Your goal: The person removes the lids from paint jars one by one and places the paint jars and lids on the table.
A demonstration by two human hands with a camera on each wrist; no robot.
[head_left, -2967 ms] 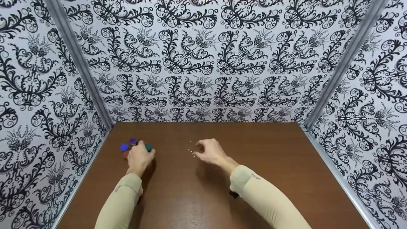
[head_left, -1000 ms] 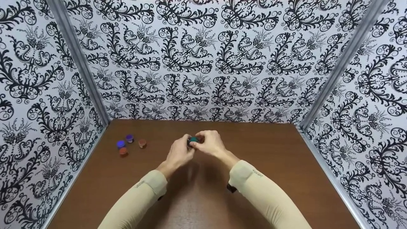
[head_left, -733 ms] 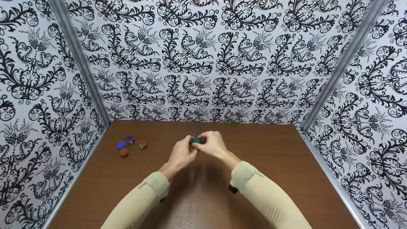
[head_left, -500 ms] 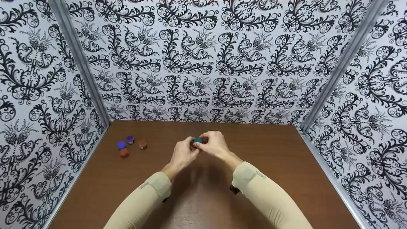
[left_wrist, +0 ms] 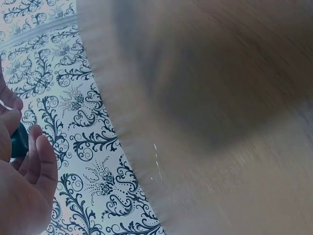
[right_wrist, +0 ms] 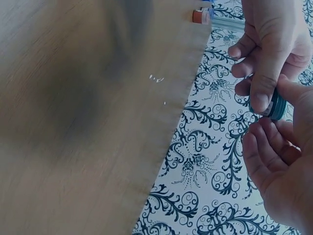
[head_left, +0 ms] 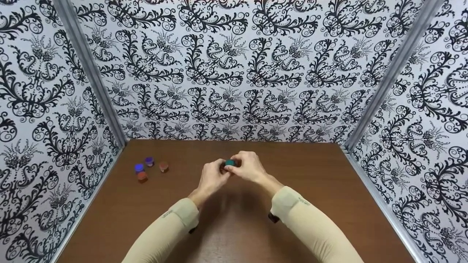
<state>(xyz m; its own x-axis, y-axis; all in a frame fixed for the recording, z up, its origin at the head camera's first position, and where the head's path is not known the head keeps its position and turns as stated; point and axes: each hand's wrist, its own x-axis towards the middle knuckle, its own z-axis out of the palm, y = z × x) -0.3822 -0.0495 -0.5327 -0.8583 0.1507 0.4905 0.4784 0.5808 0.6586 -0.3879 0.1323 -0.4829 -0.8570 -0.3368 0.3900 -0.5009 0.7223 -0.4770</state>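
Near the middle of the table, a small jar with a dark green lid (head_left: 230, 163) is held between both hands. My left hand (head_left: 213, 178) grips the jar's body, its thumb lying along the side in the right wrist view. The fingers of my right hand (head_left: 250, 166) pinch the lid from the other side. In the right wrist view the jar (right_wrist: 276, 106) is tilted, partly covered by fingers. The left wrist view shows only a slice of the green lid (left_wrist: 19, 141) between the fingers.
Four small jars stand at the table's left: blue-lidded (head_left: 139, 167), purple-lidded (head_left: 149, 160), orange-red (head_left: 142, 176) and brownish-orange (head_left: 163, 167). Small white flecks (right_wrist: 156, 78) lie on the brown table (head_left: 310, 204). Patterned walls (head_left: 234, 73) enclose the back and sides.
Three seconds ago my left hand was among the jars at left; it has carried the green-lidded jar to my right hand. Over the last second both hands shifted slightly right.
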